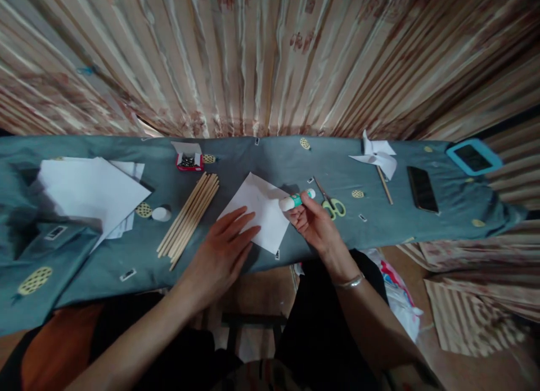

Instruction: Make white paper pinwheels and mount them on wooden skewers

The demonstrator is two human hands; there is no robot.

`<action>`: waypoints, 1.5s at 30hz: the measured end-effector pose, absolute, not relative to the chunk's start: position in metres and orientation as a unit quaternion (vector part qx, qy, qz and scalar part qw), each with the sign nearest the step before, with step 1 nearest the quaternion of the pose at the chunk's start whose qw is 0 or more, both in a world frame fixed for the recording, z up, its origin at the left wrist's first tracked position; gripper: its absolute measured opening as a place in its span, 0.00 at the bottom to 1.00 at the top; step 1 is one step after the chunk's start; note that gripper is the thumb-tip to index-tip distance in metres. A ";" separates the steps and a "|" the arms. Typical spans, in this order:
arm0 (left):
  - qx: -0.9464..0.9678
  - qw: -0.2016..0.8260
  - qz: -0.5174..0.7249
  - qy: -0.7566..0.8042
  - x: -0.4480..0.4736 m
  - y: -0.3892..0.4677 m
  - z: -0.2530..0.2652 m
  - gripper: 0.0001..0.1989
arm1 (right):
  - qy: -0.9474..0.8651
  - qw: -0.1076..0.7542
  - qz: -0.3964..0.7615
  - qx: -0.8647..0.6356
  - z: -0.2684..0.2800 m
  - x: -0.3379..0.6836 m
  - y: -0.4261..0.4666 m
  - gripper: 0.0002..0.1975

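Note:
A white square sheet of paper [264,202] lies turned cornerwise on the cloth-covered table in front of me. My left hand [225,242] rests with outstretched fingers over its left corner, pressing it flat. In my right hand [314,222] is a white and green glue stick [297,200], held nearly level, its white end over the paper's right side. Whether that end touches the sheet I cannot tell. Just beyond the right hand lie scissors [333,206] with green handles. A round white cap [161,214] sits farther left.
Wooden sticks [188,216] lie bundled left of the sheet, below a small red box [189,161]. A paper stack [88,191] is at far left. To the right are a paper pinwheel [378,156], a black phone [422,189] and a blue-framed device [474,157]. Curtains [270,59] hang behind.

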State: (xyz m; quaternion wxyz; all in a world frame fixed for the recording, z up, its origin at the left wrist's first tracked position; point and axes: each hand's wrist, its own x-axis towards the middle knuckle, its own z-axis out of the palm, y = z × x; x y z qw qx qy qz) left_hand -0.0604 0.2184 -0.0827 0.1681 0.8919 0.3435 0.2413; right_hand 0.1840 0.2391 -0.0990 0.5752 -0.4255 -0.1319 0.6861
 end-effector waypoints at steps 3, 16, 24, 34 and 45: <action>0.909 0.146 0.201 0.335 -0.049 0.229 -0.089 0.16 | -0.160 0.580 0.659 -0.451 -0.100 0.185 0.240 0.13; 0.915 0.095 0.152 0.362 -0.048 0.230 -0.131 0.24 | -0.307 0.559 0.531 -0.557 -0.102 0.173 0.242 0.15; 0.915 0.109 0.141 0.361 -0.046 0.230 -0.130 0.25 | -0.438 0.519 0.429 -0.596 -0.111 0.166 0.246 0.13; 0.918 0.116 0.132 0.355 -0.046 0.230 -0.129 0.25 | -0.470 0.495 0.417 -0.600 -0.118 0.168 0.249 0.15; 0.917 0.128 0.127 0.356 -0.045 0.231 -0.129 0.27 | -0.497 0.496 0.402 -0.587 -0.120 0.163 0.250 0.12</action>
